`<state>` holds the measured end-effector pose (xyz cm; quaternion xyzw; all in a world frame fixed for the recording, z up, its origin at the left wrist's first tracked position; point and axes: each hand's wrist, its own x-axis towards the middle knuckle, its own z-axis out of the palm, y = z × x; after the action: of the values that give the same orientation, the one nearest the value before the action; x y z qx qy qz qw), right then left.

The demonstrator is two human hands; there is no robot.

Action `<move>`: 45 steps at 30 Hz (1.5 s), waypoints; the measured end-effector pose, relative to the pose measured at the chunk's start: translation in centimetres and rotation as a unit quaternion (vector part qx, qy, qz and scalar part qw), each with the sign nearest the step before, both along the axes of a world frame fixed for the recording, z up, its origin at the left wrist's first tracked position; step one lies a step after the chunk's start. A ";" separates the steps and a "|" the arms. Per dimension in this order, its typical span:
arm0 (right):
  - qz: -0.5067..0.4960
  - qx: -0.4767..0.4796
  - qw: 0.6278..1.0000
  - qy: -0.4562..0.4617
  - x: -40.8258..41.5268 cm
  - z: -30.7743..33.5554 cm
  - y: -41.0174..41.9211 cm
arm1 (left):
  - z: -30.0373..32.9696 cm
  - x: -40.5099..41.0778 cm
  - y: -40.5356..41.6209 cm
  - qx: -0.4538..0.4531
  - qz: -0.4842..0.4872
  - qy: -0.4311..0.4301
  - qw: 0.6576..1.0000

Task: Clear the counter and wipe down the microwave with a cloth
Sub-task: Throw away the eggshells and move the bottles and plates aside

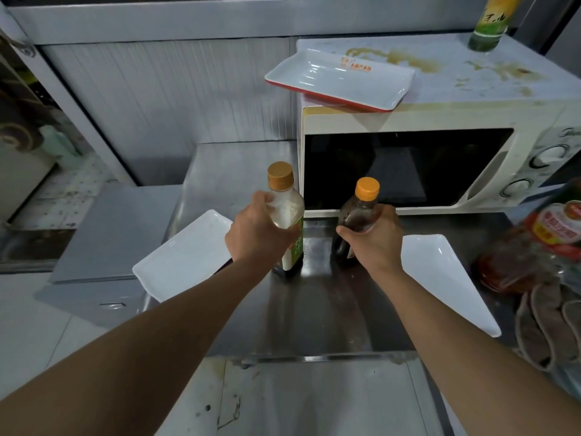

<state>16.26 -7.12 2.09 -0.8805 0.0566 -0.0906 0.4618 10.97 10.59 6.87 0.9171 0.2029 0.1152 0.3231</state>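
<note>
- A white rectangular plate (pixel 185 254) lies near the left edge of the steel counter (pixel 314 309); its long axis runs diagonally, and its near left corner hangs over the edge.
- The left hand (pixel 256 234) grips a pale bottle (pixel 287 215) with an orange cap; the fingers are curled round its upper body. The bottle stands upright, cap pointing up, with its base on the counter just in front of the left front corner of the microwave (pixel 440 127).
- The right hand (pixel 372 239) grips a dark bottle (pixel 358 215), also with an orange cap, thumb and fingers wrapped round its shoulder. It stands nearly upright, close to the microwave door.
- A white tray with a red underside (pixel 339 78) rests on the left part of the microwave top and juts past its left edge and front.
- The microwave top shows brown stains; a green bottle (pixel 490 23) stands at its rear right.
- A second white plate (pixel 449 278) lies right of the right hand, its long axis diagonal.
- At the right edge of the counter there are a red-labelled jar (pixel 534 240) and a grey-brown cloth (pixel 547 325) nearer to the front edge.
</note>
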 end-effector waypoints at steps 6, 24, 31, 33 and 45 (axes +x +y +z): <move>0.019 -0.021 1.000 -0.005 -1.4 0.8 -0.2 | 2.0 -1.1 0.6 -0.018 -0.003 0.001 1.000; 0.102 -0.036 0.993 -0.049 -4.0 13.7 7.9 | 12.9 -7.9 8.4 0.009 0.060 -0.056 0.997; 0.115 -0.061 0.990 -0.052 -4.2 16.3 14.2 | 14.7 -8.2 15.0 0.025 0.067 -0.073 0.995; 0.109 -0.058 0.991 -0.050 -3.8 16.7 16.1 | 14.9 -7.7 17.3 0.023 0.058 -0.072 0.995; 0.032 -0.022 0.998 -0.041 -0.6 16.2 25.3 | 15.0 -0.7 28.3 -0.025 -0.051 -0.062 0.996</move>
<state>15.61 18.22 18.30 -0.8873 0.0074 -0.1131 0.4471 10.32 38.92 21.88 0.9089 0.1379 0.1501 0.3638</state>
